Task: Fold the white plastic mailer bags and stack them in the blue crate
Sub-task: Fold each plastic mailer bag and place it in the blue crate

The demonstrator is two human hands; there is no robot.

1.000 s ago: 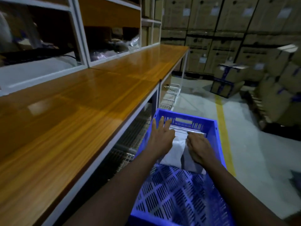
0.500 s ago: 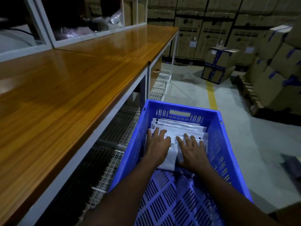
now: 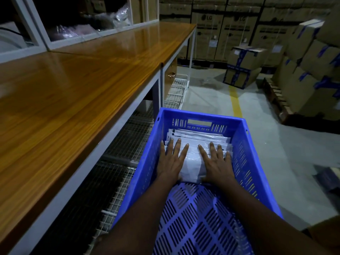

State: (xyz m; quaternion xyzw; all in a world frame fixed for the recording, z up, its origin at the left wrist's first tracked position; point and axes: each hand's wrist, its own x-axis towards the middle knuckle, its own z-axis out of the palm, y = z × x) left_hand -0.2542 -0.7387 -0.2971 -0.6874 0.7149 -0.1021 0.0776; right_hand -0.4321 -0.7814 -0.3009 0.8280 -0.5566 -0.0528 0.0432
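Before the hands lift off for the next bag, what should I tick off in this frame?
1. Left hand flat on the top mailer bag, fingers straight: ok.
2. Right hand flat on the same bag: ok.
3. Top bag folded and lying on the stack: ok.
4. Stack inside the blue crate, at its far end: ok.
5. Bag edges aligned: not ok, far edges sit stepped.
6. Fold holds once released: cannot tell.

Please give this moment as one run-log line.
left hand: flat on mailer bags | right hand: flat on mailer bags | mailer bags: stacked at far end of blue crate
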